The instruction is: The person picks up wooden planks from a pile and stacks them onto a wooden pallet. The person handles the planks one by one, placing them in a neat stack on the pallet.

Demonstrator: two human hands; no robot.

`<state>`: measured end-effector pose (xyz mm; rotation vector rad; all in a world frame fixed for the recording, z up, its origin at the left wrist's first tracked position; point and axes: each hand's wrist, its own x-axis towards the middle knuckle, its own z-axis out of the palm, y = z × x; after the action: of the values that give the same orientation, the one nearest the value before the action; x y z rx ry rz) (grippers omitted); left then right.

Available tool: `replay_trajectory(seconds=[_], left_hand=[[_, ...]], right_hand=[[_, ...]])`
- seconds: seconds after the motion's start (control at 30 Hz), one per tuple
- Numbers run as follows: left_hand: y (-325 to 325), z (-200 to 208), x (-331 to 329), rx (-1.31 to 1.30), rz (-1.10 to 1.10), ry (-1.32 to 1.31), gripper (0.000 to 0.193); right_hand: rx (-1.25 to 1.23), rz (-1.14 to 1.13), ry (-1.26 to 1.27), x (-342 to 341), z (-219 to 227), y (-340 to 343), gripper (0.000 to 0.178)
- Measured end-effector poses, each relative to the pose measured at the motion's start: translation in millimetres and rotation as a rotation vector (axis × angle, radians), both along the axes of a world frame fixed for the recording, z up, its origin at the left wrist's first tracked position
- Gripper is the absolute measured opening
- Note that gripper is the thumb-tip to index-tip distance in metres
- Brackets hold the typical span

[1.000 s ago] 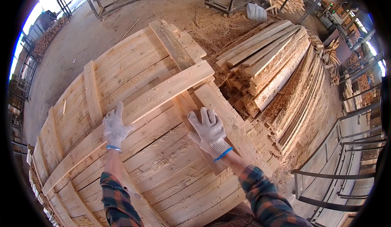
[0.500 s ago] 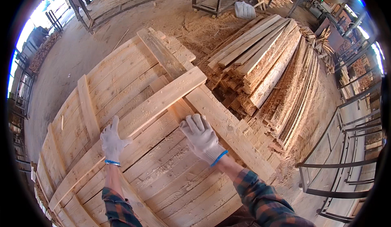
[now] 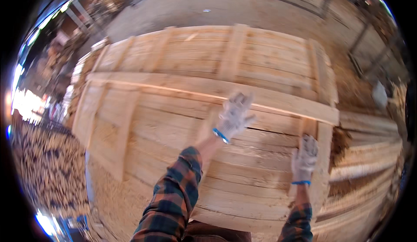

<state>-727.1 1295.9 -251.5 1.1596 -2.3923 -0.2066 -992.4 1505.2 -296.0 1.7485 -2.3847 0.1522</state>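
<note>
A long board (image 3: 186,84) lies across a broad layer of pale planks (image 3: 256,166), over several cross slats (image 3: 234,53). My left hand (image 3: 236,117), in a white knit glove with a blue cuff, is at the near edge of this board, its fingers spread and empty. Whether it touches the wood I cannot tell. Gloved the same way, my right hand (image 3: 305,159) is below the board's right end, beside a wide cross board (image 3: 322,155). Its fingers stretch forward with nothing seen in them. Motion blurs both hands a little.
Sawdust-covered timber (image 3: 369,155) is stacked against the right side. Many cut wood pieces (image 3: 47,159) are piled at the left. Metal frames (image 3: 286,1) stand on the dusty floor (image 3: 173,12) beyond the planks. A white sack (image 3: 379,95) sits at the far right.
The view has swung left, bringing the planks' left end and the wood pile into sight. My left hand has come off the long board's top toward its near edge. The board appears unmoved.
</note>
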Motion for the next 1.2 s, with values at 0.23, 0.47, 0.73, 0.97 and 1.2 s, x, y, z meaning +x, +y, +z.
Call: replay_trajectory(seconds=[0.23, 0.47, 0.73, 0.97, 1.2], left_hand=[[113, 41, 268, 0.084, 0.465, 0.084, 0.062], [220, 3, 516, 0.169, 0.998, 0.011, 0.075], [223, -58, 682, 0.033, 0.72, -0.178, 0.073], [242, -37, 711, 0.32, 0.405, 0.018, 0.062], [196, 2, 760, 0.452, 0.549, 0.205, 0.066]], right_hand=[[-0.039, 0.117, -0.057, 22, 16, -11, 0.071], [0.147, 0.582, -0.317, 236, 79, -82, 0.057], [0.357, 0.663, -0.079, 499, 44, -34, 0.063], [0.437, 0.419, -0.017, 530, 23, -29, 0.071], [0.558, 0.162, -0.298, 531, 44, -64, 0.065]])
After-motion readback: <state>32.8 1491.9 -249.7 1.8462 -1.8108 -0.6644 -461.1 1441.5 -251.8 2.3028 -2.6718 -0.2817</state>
